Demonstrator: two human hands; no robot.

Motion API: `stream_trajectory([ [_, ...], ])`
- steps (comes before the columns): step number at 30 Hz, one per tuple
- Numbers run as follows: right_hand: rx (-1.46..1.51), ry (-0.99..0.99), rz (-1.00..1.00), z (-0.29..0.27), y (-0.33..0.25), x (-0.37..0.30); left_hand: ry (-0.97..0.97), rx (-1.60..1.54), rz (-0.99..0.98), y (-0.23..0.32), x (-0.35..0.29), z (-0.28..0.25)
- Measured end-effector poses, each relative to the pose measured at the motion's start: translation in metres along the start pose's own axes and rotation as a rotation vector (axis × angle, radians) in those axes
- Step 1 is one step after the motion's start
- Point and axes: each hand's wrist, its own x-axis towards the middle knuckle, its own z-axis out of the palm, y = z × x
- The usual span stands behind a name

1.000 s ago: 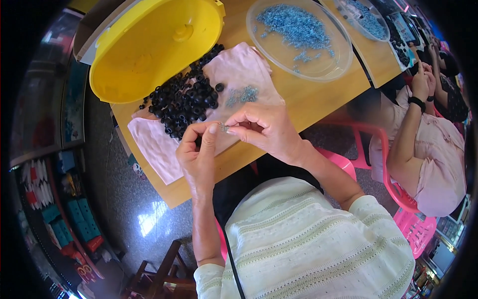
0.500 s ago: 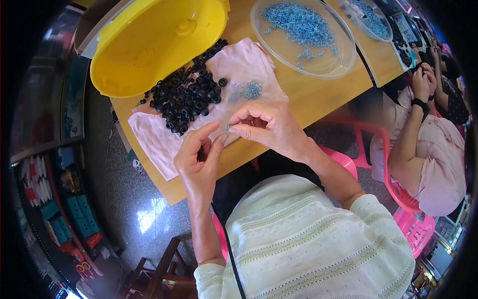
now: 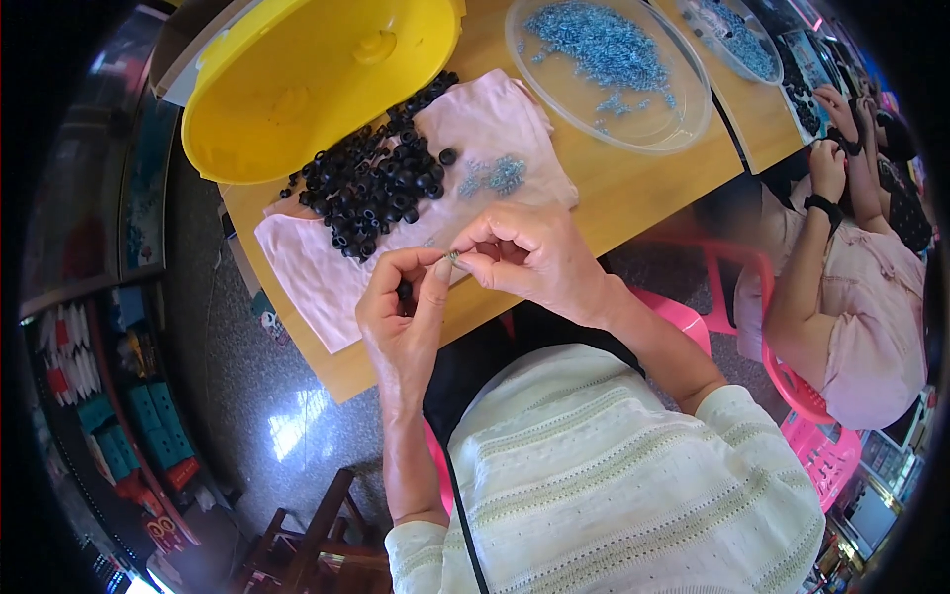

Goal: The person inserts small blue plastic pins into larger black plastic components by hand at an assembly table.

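My right hand (image 3: 539, 259) pinches a tiny shiny piece (image 3: 452, 256), like a small coil, between thumb and forefinger. The tips of my left hand (image 3: 404, 312) are closed at the same piece, touching my right fingertips. A dark rounded part (image 3: 404, 289) shows inside the curl of my left fingers. Beyond my hands, a pile of small black hollow plastic parts (image 3: 366, 193) lies on a pink cloth (image 3: 307, 272). Right of that pile sits a little heap of tiny blue-silver pieces (image 3: 505, 176).
A yellow tub (image 3: 297, 119) lies tilted behind the black pile. A clear round tray (image 3: 683, 134) at the back holds many blue-silver pieces, on the wooden table (image 3: 633, 193). To the right, a person (image 3: 851, 297) sits on a pink chair (image 3: 762, 287).
My left thumb and forefinger have come together at the tiny piece in my right fingertips. The left hand has shifted slightly right. At far right, a person's hand has moved up.
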Motion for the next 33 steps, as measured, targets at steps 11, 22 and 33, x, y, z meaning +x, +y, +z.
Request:
stream_trajectory([
  [11, 0.253, -0.008, 0.172, 0.001, -0.002, -0.001, 0.033, 0.047, 0.092, -0.006, 0.0, 0.004],
  [22, 0.021, 0.023, -0.037, 0.013, -0.002, 0.0, 0.061, 0.322, 0.13, -0.008, -0.004, 0.001],
  [33, -0.423, 0.017, -0.443, 0.019, 0.001, 0.01, -0.067, -0.313, -0.238, 0.006, 0.0, -0.008],
])
